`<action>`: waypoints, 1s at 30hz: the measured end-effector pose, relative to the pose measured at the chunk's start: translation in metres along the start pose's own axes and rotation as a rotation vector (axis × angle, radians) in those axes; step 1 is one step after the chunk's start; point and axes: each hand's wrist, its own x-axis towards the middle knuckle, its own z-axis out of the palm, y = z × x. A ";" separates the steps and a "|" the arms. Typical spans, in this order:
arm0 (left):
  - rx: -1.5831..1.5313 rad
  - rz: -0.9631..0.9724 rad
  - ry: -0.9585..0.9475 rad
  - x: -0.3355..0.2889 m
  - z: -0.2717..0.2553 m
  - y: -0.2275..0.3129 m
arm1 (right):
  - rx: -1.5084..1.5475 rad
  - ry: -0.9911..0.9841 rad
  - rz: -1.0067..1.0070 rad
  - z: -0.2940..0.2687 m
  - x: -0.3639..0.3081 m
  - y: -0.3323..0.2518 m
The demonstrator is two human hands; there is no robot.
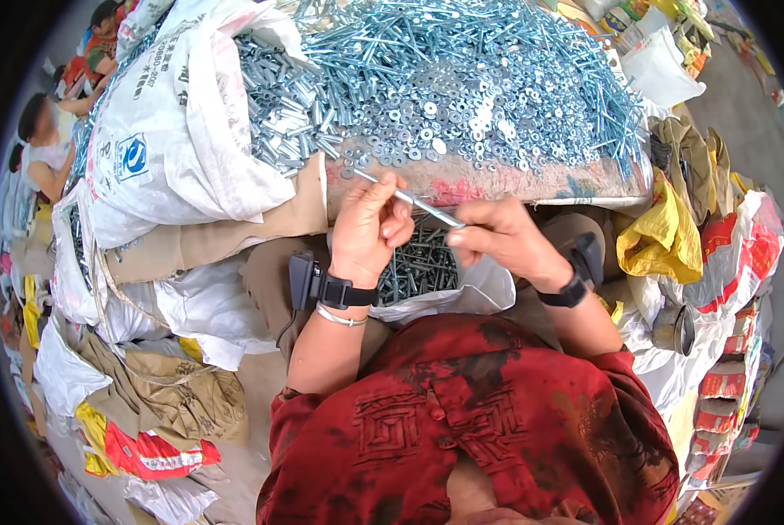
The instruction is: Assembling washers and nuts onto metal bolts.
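Note:
Over my lap, both hands hold one silvery anchor bolt [428, 207], a long thin shank with a thicker part like a sleeve. My left hand [365, 226] pinches it near the middle, thumb and finger closed, and its thin end sticks out to the upper left. At the thicker lower right end, the fingers of my right hand [507, 234] are closed round the bolt. Below the hands, between my knees, an open white sack [484, 293] holds many similar bolts [416, 262]. Just beyond lie loose washers [427, 122] and a heap of long bolts [427, 35].
A white woven sack [177, 122] spills metal sleeves [287, 105] at the left of the cloth-covered work surface [488, 182]. Yellow bags [663, 232] and red-and-white bags [746, 249] crowd the right side. Brown sacking [182, 389] lies lower left. Another person [46, 144] sits far left.

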 end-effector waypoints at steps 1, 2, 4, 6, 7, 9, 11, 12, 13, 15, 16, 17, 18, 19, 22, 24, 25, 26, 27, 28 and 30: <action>0.021 -0.092 -0.007 -0.003 0.006 -0.003 | -0.072 -0.012 -0.004 0.008 0.012 0.006; 0.042 -0.185 -0.014 -0.006 0.012 -0.008 | -0.143 -0.024 -0.008 0.013 0.020 0.013; 0.041 -0.156 -0.019 -0.006 0.011 -0.012 | -0.092 -0.074 0.028 0.014 0.031 0.029; 0.183 -0.120 0.122 -0.007 0.011 -0.008 | -0.038 -0.131 0.067 0.008 0.039 0.030; 0.332 -0.086 0.231 -0.010 0.023 -0.006 | -0.030 -0.088 0.083 0.001 0.042 0.022; 0.349 -0.006 0.200 -0.008 0.023 -0.006 | -0.224 0.054 -0.075 -0.018 0.058 0.027; 0.379 0.059 0.166 -0.006 0.019 -0.002 | -0.761 0.161 -0.133 -0.025 0.078 0.031; 0.377 0.062 0.171 -0.006 0.018 -0.001 | -1.092 0.216 -0.217 -0.024 0.085 0.031; 0.317 0.059 0.183 -0.006 0.016 -0.001 | -1.092 0.209 -0.219 -0.024 0.087 0.030; 0.253 0.059 0.203 -0.005 0.013 0.000 | -1.251 0.104 -0.086 -0.025 0.086 0.026; 0.242 0.076 0.208 -0.005 0.012 0.001 | -1.251 0.095 -0.088 -0.030 0.085 0.029; 0.230 0.093 0.213 -0.005 0.011 0.001 | -1.173 0.135 -0.115 -0.038 0.082 0.033; 0.222 0.093 0.217 -0.005 0.012 0.001 | -1.098 0.177 -0.138 -0.045 0.078 0.034; 0.211 0.112 0.223 -0.004 0.013 0.002 | -1.039 0.250 -0.162 -0.049 0.076 0.035; 0.176 0.122 0.234 -0.004 0.012 0.002 | -0.959 0.238 -0.200 -0.046 0.074 0.034; 0.140 0.105 0.220 -0.004 0.010 0.001 | -1.041 0.176 -0.207 -0.042 0.071 0.034; 0.137 0.104 0.219 -0.004 0.009 0.001 | -1.049 0.135 -0.170 -0.043 0.070 0.034; 0.141 0.103 0.217 -0.005 0.007 0.002 | -1.056 0.094 -0.133 -0.044 0.069 0.034; 0.144 0.103 0.215 -0.004 0.007 0.001 | -1.059 0.091 -0.131 -0.044 0.068 0.033; 0.140 0.103 0.216 -0.004 0.007 0.001 | -0.946 0.191 -0.063 -0.045 0.067 0.031; 0.186 0.139 0.244 -0.002 0.011 0.001 | -0.713 0.389 0.071 -0.047 0.065 0.026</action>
